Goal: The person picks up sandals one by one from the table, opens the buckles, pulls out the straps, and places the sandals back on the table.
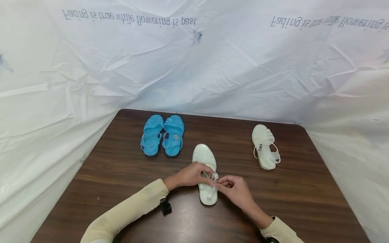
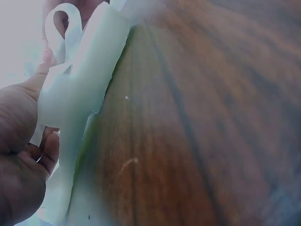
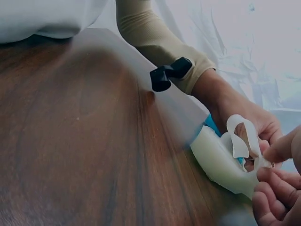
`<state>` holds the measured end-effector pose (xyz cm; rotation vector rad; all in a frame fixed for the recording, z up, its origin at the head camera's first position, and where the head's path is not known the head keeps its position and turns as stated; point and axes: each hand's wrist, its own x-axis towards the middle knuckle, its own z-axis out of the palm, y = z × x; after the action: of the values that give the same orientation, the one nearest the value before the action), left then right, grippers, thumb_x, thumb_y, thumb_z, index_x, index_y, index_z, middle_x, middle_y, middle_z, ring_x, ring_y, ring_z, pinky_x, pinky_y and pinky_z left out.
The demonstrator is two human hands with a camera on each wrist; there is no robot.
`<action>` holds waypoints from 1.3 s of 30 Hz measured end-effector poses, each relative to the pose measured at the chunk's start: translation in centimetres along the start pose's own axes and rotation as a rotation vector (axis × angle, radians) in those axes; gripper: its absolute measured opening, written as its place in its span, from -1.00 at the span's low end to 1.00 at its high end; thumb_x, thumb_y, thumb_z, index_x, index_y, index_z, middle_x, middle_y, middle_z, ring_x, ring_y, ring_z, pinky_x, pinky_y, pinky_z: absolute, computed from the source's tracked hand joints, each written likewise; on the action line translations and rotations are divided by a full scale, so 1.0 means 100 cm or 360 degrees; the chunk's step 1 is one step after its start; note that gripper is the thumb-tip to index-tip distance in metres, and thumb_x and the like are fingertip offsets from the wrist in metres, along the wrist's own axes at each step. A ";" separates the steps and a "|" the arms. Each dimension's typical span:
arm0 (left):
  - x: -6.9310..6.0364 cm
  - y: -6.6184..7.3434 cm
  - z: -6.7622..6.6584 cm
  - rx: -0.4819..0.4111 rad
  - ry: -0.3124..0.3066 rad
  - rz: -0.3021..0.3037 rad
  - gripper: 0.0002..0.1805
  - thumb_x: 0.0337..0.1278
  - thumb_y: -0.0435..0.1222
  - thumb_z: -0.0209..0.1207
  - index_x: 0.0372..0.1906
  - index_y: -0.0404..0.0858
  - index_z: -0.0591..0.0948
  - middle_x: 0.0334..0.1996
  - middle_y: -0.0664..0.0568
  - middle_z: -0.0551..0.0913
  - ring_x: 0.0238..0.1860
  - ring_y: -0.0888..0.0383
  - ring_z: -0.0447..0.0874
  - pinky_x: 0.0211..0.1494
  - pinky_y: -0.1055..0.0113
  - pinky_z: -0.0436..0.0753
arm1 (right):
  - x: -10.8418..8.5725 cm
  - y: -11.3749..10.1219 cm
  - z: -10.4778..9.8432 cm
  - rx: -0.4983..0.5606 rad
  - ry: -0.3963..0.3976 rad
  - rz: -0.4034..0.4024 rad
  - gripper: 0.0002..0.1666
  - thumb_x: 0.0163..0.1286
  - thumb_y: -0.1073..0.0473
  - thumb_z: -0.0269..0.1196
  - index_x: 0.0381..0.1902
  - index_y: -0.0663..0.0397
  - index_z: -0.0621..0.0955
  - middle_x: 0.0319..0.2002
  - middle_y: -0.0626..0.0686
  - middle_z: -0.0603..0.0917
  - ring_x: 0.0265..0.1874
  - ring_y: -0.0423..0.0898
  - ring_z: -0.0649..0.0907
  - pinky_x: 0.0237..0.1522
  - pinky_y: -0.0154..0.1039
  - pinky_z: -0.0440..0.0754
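Observation:
A white sandal [image 1: 204,155] lies sole down near the middle of the table, toe pointing away. From its left side my left hand [image 1: 189,174] reaches across and pinches the ankle strap by the buckle; the right wrist view shows this hand behind the sandal [image 3: 214,157]. My right hand [image 1: 237,190] pinches the same strap at the buckle from the right, thumb against fingertips. The strap [image 2: 70,28] stands up in a loop in the left wrist view. Fingers mostly hide the buckle, so whether it is fastened cannot be told.
A second white sandal [image 1: 267,162] with a metal buckle sits at the right of the brown table [image 1: 121,168]. Two blue sandals [image 1: 150,143] stand side by side at the back left. White plastic sheeting [image 1: 194,74] hangs around the table's back and sides.

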<state>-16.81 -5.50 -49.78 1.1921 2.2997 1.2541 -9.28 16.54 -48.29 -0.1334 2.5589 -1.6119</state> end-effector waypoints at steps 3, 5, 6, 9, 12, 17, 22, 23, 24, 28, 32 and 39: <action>0.001 0.001 0.000 -0.0022 0.0000 0.0007 -0.64 0.14 -0.07 0.42 -0.01 -0.14 0.77 -0.17 0.19 0.77 -0.20 0.42 0.67 -0.10 0.48 0.65 | -0.001 -0.002 -0.005 0.0052 0.0026 0.0041 -0.90 0.28 0.22 0.46 -0.29 0.11 0.75 -0.46 -0.02 0.72 -0.47 -0.12 0.67 -0.42 -0.30 0.66; 0.002 0.002 -0.001 -0.0025 -0.0001 0.0015 -0.66 0.14 -0.06 0.43 -0.04 -0.13 0.78 -0.18 0.21 0.77 -0.22 0.43 0.67 -0.12 0.49 0.65 | -0.001 -0.004 -0.008 0.0049 0.0057 0.0010 -0.87 0.29 0.18 0.46 -0.26 0.11 0.74 -0.43 -0.01 0.73 -0.46 -0.11 0.68 -0.42 -0.29 0.66; 0.002 0.002 -0.001 -0.0028 -0.0001 0.0022 -0.67 0.13 -0.07 0.44 -0.05 -0.12 0.78 -0.19 0.23 0.77 -0.23 0.43 0.66 -0.13 0.48 0.66 | 0.000 -0.006 -0.009 0.0025 0.0074 -0.0022 -0.85 0.30 0.15 0.47 -0.25 0.09 0.75 -0.42 -0.02 0.73 -0.44 -0.12 0.68 -0.40 -0.30 0.66; 0.004 0.002 -0.001 -0.0038 0.0000 0.0027 -0.73 0.12 -0.07 0.46 -0.11 -0.06 0.79 -0.23 0.29 0.76 -0.25 0.42 0.64 -0.15 0.47 0.65 | 0.002 -0.009 -0.012 -0.0105 0.0094 -0.0161 -0.81 0.28 0.05 0.50 -0.26 0.02 0.76 -0.41 -0.09 0.74 -0.43 -0.20 0.67 -0.37 -0.33 0.64; 0.004 0.003 -0.002 -0.0059 -0.0001 0.0009 -0.77 0.12 -0.06 0.48 -0.16 -0.01 0.79 -0.27 0.35 0.74 -0.26 0.39 0.63 -0.17 0.46 0.64 | 0.003 -0.009 -0.012 -0.0215 0.0105 -0.0287 -0.86 0.25 0.05 0.52 -0.31 -0.06 0.78 -0.44 -0.17 0.74 -0.46 -0.26 0.64 -0.39 -0.35 0.63; 0.004 0.004 -0.002 -0.0093 0.0001 -0.0035 -0.80 0.10 -0.06 0.49 -0.20 0.00 0.78 -0.29 0.37 0.73 -0.26 0.38 0.64 -0.15 0.44 0.66 | 0.002 -0.008 -0.010 -0.0321 0.0241 -0.0507 -0.88 0.17 0.22 0.55 -0.40 -0.13 0.80 -0.49 -0.26 0.72 -0.53 -0.33 0.62 -0.47 -0.37 0.61; 0.005 0.006 -0.002 -0.0112 -0.0016 -0.0062 -0.81 0.09 -0.07 0.50 -0.26 -0.01 0.76 -0.32 0.34 0.72 -0.26 0.37 0.62 -0.13 0.44 0.64 | 0.003 -0.006 -0.006 -0.0348 0.0347 -0.0611 -0.83 0.10 0.31 0.54 -0.42 -0.09 0.80 -0.52 -0.26 0.72 -0.55 -0.36 0.63 -0.49 -0.41 0.61; 0.005 0.007 -0.002 -0.0121 -0.0026 -0.0068 -0.82 0.09 -0.07 0.50 -0.27 -0.01 0.75 -0.33 0.34 0.71 -0.27 0.37 0.62 -0.13 0.44 0.64 | 0.004 -0.006 -0.005 -0.0348 0.0354 -0.0612 -0.83 0.10 0.32 0.54 -0.42 -0.08 0.80 -0.52 -0.26 0.72 -0.55 -0.36 0.63 -0.49 -0.42 0.61; 0.005 0.007 -0.002 -0.0133 -0.0035 -0.0076 -0.82 0.10 -0.08 0.50 -0.29 -0.01 0.74 -0.34 0.33 0.71 -0.28 0.36 0.61 -0.15 0.44 0.63 | 0.004 -0.006 -0.005 -0.0351 0.0361 -0.0615 -0.84 0.10 0.33 0.53 -0.42 -0.06 0.80 -0.52 -0.25 0.72 -0.54 -0.36 0.62 -0.49 -0.42 0.61; 0.007 0.009 -0.004 -0.0174 -0.0061 -0.0116 -0.83 0.09 -0.11 0.51 -0.33 0.00 0.72 -0.40 0.31 0.69 -0.35 0.33 0.58 -0.25 0.44 0.59 | 0.007 -0.005 -0.001 -0.0338 0.0352 -0.0636 -0.83 0.12 0.36 0.52 -0.39 -0.02 0.80 -0.52 -0.24 0.70 -0.53 -0.36 0.62 -0.50 -0.41 0.60; 0.007 0.008 -0.003 -0.0196 -0.0072 -0.0125 -0.85 0.08 -0.13 0.52 -0.34 0.01 0.73 -0.45 0.30 0.68 -0.42 0.34 0.55 -0.31 0.46 0.56 | 0.008 -0.005 0.002 -0.0321 0.0326 -0.0691 -0.82 0.15 0.38 0.51 -0.36 -0.01 0.79 -0.50 -0.23 0.70 -0.52 -0.36 0.61 -0.51 -0.42 0.60; 0.007 0.009 -0.003 -0.0191 -0.0072 -0.0129 -0.86 0.07 -0.13 0.52 -0.34 0.01 0.75 -0.47 0.30 0.68 -0.44 0.34 0.53 -0.33 0.46 0.54 | 0.007 -0.002 0.004 -0.0318 0.0357 -0.0833 -0.85 0.17 0.37 0.50 -0.35 0.01 0.79 -0.48 -0.22 0.68 -0.52 -0.37 0.59 -0.49 -0.48 0.56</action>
<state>-16.95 -4.89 -48.77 1.0656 2.1843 1.3024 -9.92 15.97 -48.37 -0.7356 3.0381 -1.5824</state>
